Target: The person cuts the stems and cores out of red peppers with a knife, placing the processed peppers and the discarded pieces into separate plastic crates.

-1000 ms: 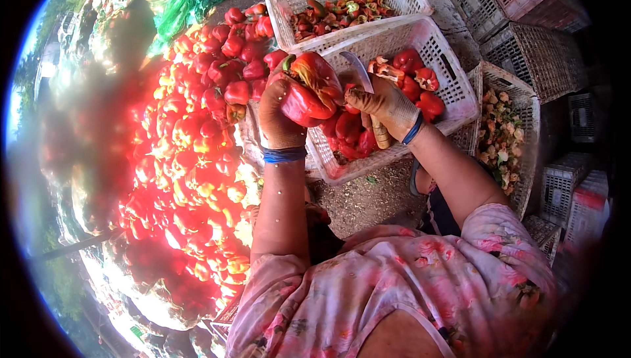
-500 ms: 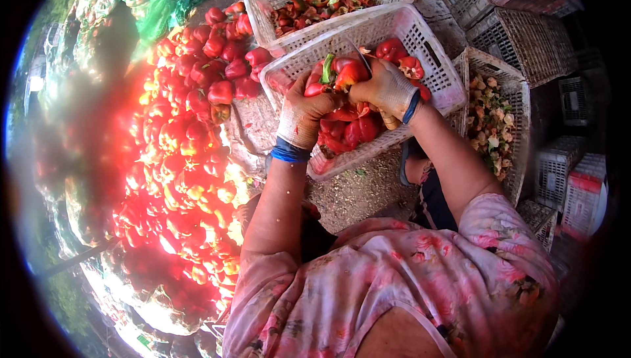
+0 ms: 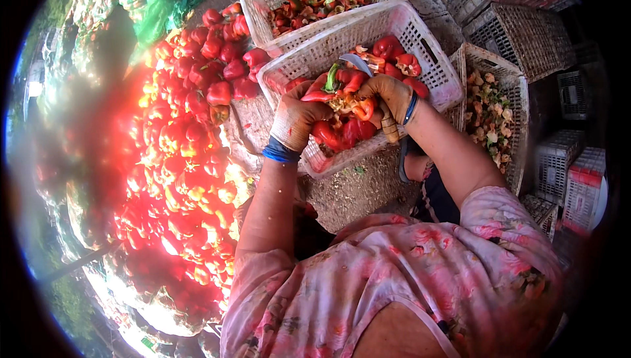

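Observation:
A red bell pepper (image 3: 318, 90) is torn open above the near white crate (image 3: 296, 66), its pale seeds and core showing beside a green stem. My left hand (image 3: 292, 120), in a soiled work glove, is closed on the pepper's left side. In my right hand (image 3: 393, 97), also gloved, is a curved knife (image 3: 357, 63); its blade sticks out beyond the pepper and its wooden handle shows below the palm. The right fingers also press against the pepper's right part. Under and beside the hands, more red peppers (image 3: 348, 133) lie in the crate.
A large heap of red peppers (image 3: 190, 128) spreads on the left, partly washed out by glare. Behind stands a crate of pepper pieces (image 3: 263, 20). A crate of pale cores (image 3: 519, 105) is at right, near stacked crates (image 3: 519, 36). Green netting (image 3: 169, 3) lies far left.
The pepper has been opened wider, and its seedy core now shows between my hands. My right hand has turned, bringing the knife's blade and handle into clearer view.

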The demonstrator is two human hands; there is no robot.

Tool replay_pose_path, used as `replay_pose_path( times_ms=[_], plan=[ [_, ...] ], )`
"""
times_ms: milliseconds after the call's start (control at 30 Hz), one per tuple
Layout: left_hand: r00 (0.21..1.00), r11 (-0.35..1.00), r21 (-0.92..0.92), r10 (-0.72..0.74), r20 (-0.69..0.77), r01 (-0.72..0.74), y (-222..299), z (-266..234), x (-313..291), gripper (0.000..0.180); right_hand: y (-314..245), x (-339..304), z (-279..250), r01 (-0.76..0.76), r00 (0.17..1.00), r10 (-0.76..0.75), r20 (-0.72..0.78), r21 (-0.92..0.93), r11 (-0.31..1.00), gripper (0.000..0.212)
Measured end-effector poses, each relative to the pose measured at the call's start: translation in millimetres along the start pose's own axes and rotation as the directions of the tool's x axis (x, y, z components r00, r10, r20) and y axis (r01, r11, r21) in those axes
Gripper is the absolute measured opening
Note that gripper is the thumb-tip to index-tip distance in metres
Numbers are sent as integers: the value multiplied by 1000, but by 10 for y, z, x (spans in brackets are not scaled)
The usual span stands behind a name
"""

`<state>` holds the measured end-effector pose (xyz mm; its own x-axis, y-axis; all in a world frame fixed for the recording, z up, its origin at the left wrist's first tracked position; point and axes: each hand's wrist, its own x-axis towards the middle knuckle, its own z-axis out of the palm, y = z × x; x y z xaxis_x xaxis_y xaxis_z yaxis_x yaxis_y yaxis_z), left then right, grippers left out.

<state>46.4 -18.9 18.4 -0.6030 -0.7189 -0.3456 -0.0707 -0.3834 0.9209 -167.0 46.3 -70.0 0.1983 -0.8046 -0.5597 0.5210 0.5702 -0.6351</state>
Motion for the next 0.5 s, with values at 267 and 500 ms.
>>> replay_pose_path(
  times_ms=[267,500],
  plan=[
    [944,919,225,303,126,-325,-67,-302,-11,60,-20,-277,463,-102,884,-221,413,629,770,35],
    [957,824,-495,284,-60,-276,-223,-243,112,55,-5,-184,384,83,900,-259,350,447,891,32]
  ],
)
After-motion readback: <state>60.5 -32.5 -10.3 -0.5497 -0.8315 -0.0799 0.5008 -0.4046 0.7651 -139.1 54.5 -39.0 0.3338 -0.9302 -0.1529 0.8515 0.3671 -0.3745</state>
